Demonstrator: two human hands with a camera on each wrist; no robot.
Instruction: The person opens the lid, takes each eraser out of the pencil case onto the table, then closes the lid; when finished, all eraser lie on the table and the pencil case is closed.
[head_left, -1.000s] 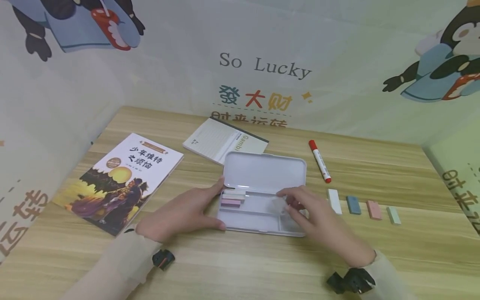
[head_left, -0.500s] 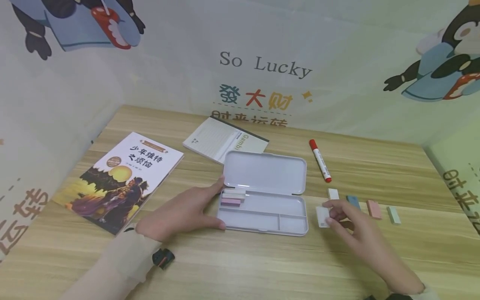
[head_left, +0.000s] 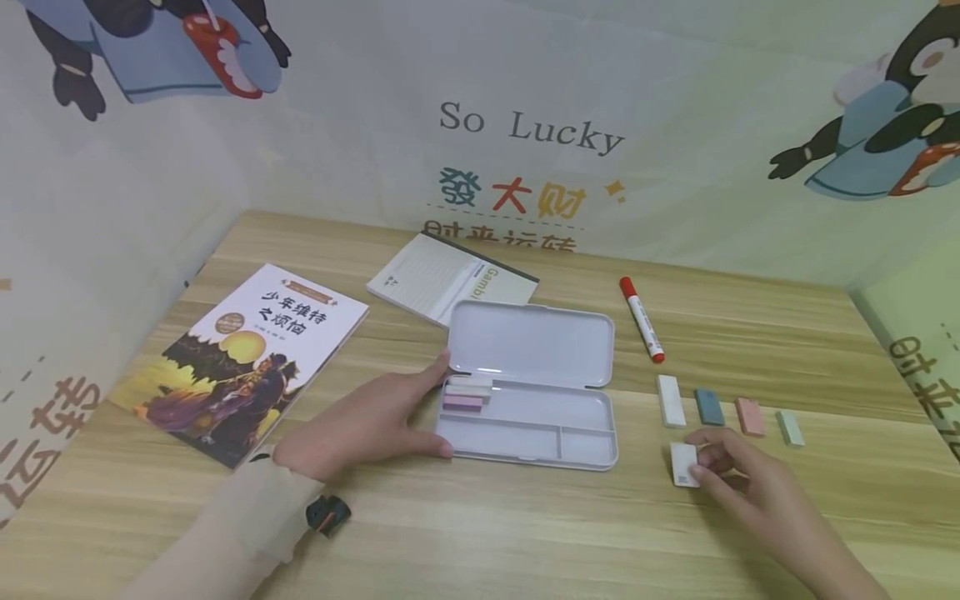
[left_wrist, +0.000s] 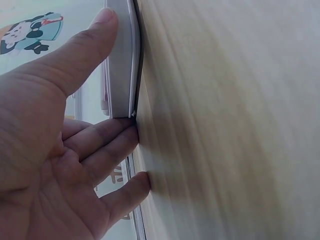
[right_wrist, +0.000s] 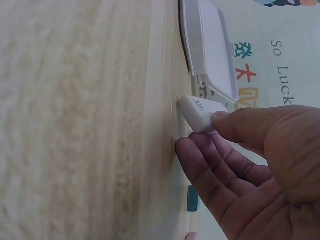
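White block (head_left: 684, 465), one, in right of two hands (head_left: 746, 482) (head_left: 363, 423); four blocks (head_left: 708, 407) beyond.

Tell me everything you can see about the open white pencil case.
The open, whitish, rectangular pencil case, looking like plastic or coated metal, lies flat on the wood-grained tabletop, corners rounded. Its hinged lid is swung back at the far side. Inside are one long rear compartment, with small whitish and pink-purple blocks at its left end, and two front compartments, the longer on the left. A bare left hand touches its left side.
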